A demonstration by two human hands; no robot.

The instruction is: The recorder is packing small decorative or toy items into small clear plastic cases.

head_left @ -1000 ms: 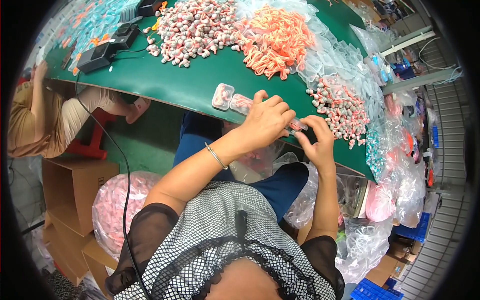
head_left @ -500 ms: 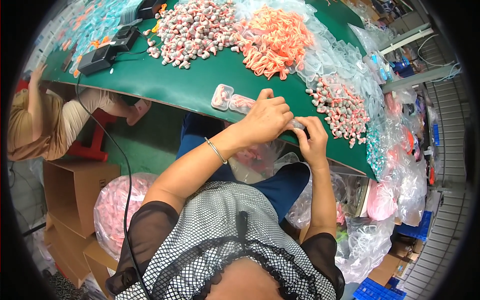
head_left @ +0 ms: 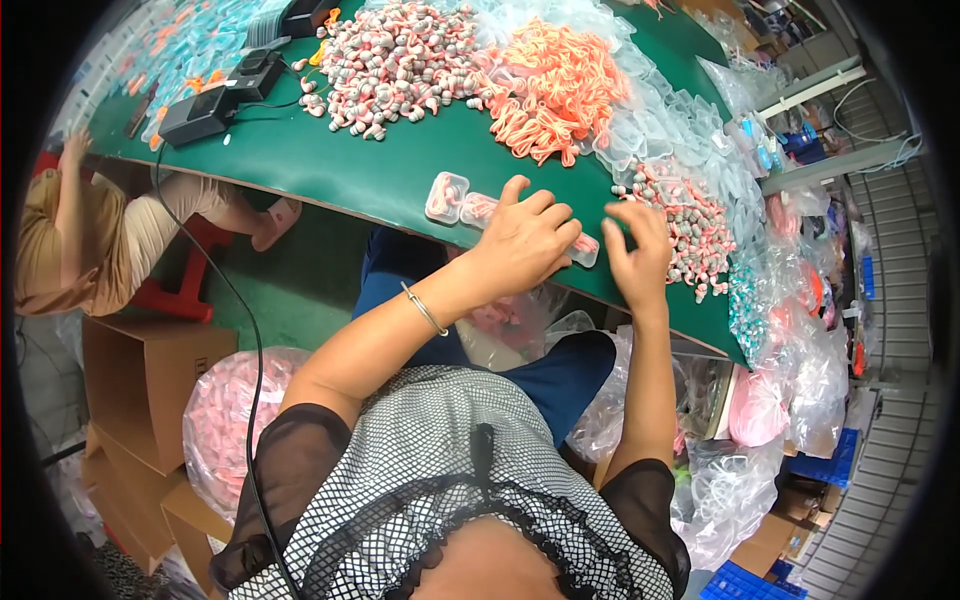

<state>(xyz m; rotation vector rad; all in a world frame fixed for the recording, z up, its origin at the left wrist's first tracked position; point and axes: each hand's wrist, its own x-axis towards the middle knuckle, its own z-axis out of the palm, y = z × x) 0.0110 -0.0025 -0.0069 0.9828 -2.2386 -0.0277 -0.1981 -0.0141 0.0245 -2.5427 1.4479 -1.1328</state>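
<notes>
We press our left hand [head_left: 520, 243] flat, fingers curled, over a small clear plastic case [head_left: 583, 250] at the near edge of the green table [head_left: 350, 170], steadying it while our right hand [head_left: 637, 258] pinches its far end. Two filled cases [head_left: 462, 201] lie just left (probably set aside), and the orange cord pile [head_left: 555, 85] and pink-grey earpiece heap [head_left: 400, 60] sit farther back within reach.

Bright, even light — fisheye-bent, dark rim
</notes>
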